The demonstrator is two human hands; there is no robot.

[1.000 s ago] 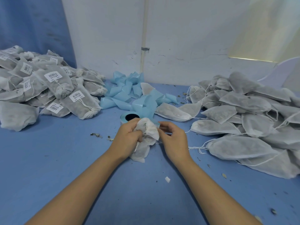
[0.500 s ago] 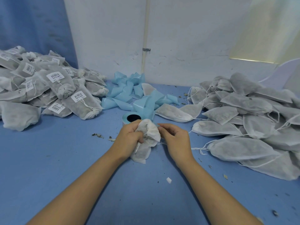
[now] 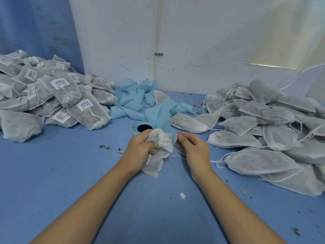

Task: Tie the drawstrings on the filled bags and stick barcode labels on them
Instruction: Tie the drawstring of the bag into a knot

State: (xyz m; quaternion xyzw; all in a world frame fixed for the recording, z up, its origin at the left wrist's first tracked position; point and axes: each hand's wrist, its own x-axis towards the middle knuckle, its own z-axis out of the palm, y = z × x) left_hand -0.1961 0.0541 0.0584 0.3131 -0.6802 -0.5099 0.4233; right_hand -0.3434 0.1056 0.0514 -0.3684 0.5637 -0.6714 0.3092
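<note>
A white fabric bag [image 3: 159, 155] stands upright on the blue table in front of me. My left hand [image 3: 140, 148] grips its gathered neck. My right hand [image 3: 193, 148] is just right of the bag's mouth and pinches the thin white drawstring [image 3: 177, 154], which runs back to the bag. A blue label roll [image 3: 143, 128] sits right behind the bag. Labelled, tied bags [image 3: 58, 99] are heaped at the left. Unlabelled filled bags [image 3: 267, 131] are piled at the right.
Crumpled blue backing strips [image 3: 140, 101] lie behind the roll against the white wall. Bits of dried leaf [image 3: 105, 147] and a small white scrap [image 3: 182, 195] are scattered on the blue table [image 3: 70, 173].
My right hand has shifted slightly right and away from the bag's mouth, drawing the string out. The left hand keeps its grip on the neck.
</note>
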